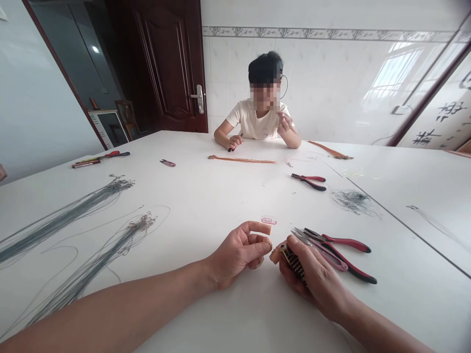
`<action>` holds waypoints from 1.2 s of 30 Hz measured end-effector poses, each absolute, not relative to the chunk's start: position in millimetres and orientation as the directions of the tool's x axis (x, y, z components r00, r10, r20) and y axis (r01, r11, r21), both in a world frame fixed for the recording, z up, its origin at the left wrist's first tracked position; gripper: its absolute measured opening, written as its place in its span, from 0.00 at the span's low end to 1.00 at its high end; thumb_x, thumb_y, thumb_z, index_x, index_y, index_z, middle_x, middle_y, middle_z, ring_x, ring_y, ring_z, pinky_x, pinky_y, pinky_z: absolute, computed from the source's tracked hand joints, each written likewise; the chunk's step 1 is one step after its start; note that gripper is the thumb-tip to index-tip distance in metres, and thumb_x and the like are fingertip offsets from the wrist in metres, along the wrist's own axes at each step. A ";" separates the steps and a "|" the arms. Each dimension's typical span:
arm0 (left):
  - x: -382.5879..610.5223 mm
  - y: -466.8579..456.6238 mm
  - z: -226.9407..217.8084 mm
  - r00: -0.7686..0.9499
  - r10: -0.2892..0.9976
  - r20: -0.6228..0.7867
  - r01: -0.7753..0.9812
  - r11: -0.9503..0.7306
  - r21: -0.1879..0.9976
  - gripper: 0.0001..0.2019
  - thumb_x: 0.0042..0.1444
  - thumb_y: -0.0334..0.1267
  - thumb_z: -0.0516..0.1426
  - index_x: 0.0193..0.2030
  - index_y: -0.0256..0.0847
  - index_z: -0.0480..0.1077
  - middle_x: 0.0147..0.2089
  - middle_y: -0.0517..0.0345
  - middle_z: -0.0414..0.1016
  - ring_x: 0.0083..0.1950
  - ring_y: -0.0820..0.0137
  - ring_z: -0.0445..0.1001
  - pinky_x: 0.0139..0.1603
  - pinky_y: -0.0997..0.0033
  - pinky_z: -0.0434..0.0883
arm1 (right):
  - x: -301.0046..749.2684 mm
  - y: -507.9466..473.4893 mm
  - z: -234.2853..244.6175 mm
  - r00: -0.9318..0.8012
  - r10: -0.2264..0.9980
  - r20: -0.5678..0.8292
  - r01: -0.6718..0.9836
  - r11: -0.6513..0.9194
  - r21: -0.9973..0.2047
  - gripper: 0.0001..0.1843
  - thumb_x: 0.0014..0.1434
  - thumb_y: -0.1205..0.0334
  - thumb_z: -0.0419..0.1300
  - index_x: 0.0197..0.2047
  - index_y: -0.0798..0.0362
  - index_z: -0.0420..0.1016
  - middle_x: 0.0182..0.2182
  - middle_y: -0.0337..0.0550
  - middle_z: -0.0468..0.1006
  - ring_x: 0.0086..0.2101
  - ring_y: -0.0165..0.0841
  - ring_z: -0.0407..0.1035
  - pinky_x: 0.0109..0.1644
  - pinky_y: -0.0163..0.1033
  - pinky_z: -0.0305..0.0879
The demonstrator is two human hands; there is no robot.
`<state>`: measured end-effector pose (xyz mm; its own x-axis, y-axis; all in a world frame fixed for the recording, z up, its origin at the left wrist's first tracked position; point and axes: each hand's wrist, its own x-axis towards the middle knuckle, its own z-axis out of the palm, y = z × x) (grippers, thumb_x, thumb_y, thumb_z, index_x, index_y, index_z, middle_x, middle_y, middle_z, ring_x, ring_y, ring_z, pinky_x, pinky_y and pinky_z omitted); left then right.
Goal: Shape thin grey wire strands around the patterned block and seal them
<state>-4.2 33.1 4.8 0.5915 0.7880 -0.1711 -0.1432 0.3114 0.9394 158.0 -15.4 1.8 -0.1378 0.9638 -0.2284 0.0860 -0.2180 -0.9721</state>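
My left hand (245, 250) is raised over the table, thumb and fingertips pinched together; whatever is between them is too small to make out. Orange-tan tape wraps its index finger. Close by on the right, my right hand (312, 274) is wrapped round a dark, short handheld object (295, 264) with rows of gold marks, whose exact kind I cannot tell. Tape shows at a fingertip of this hand too. Just beyond it lie red-and-black pliers (348, 241) and pink-handled snips (340, 265), partly behind the hand. A small red-printed label (268, 220) sits beyond my left fingers.
Two bundles of grey-green line (81, 211) stretch over the left side. Other pliers (309, 181), a tangle of line (355, 201) and an orange bundle (243, 159) lie farther off. Across the white table (206, 211) a person (265, 117) sits working with both hands.
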 end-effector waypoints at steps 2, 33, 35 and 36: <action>-4.5 33.0 4.6 0.590 0.789 -0.172 -0.146 0.313 0.938 0.13 0.49 0.37 0.60 0.40 0.43 0.63 0.27 0.66 0.62 0.22 0.83 0.55 0.26 0.77 0.51 | 157.3 -15.1 2.8 -0.138 0.962 -0.237 0.083 -0.227 -0.970 0.25 0.60 0.43 0.43 0.30 0.56 0.68 0.16 0.33 0.60 0.17 0.23 0.51 0.19 0.29 0.44; -4.9 31.9 4.0 0.577 0.793 -0.196 -0.141 0.333 0.932 0.14 0.49 0.37 0.60 0.41 0.41 0.62 0.28 0.65 0.64 0.22 0.83 0.56 0.25 0.77 0.51 | 154.1 -13.4 7.4 -0.162 0.952 -0.259 0.094 -0.247 -0.965 0.28 0.56 0.38 0.44 0.30 0.56 0.68 0.16 0.33 0.59 0.17 0.24 0.50 0.19 0.30 0.45; -4.7 31.7 5.2 0.580 0.791 -0.195 -0.144 0.335 0.931 0.14 0.48 0.37 0.60 0.40 0.41 0.62 0.27 0.65 0.64 0.22 0.83 0.56 0.25 0.77 0.51 | 153.8 -14.2 6.8 -0.168 0.955 -0.244 0.105 -0.229 -0.968 0.29 0.57 0.38 0.44 0.30 0.56 0.69 0.17 0.33 0.59 0.17 0.24 0.51 0.20 0.30 0.46; -4.6 31.4 5.9 0.582 0.790 -0.194 -0.147 0.337 0.930 0.14 0.48 0.37 0.60 0.40 0.41 0.61 0.27 0.66 0.65 0.21 0.83 0.56 0.25 0.77 0.51 | 153.8 -14.7 6.5 -0.170 0.957 -0.236 0.108 -0.220 -0.970 0.29 0.57 0.38 0.43 0.30 0.56 0.69 0.17 0.33 0.59 0.17 0.24 0.51 0.20 0.30 0.46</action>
<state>-4.6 31.4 5.9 0.5821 0.7897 -0.1939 -0.1470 0.3367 0.9301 153.8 -14.7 6.5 -0.1702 0.9568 -0.2359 0.1081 -0.2198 -0.9695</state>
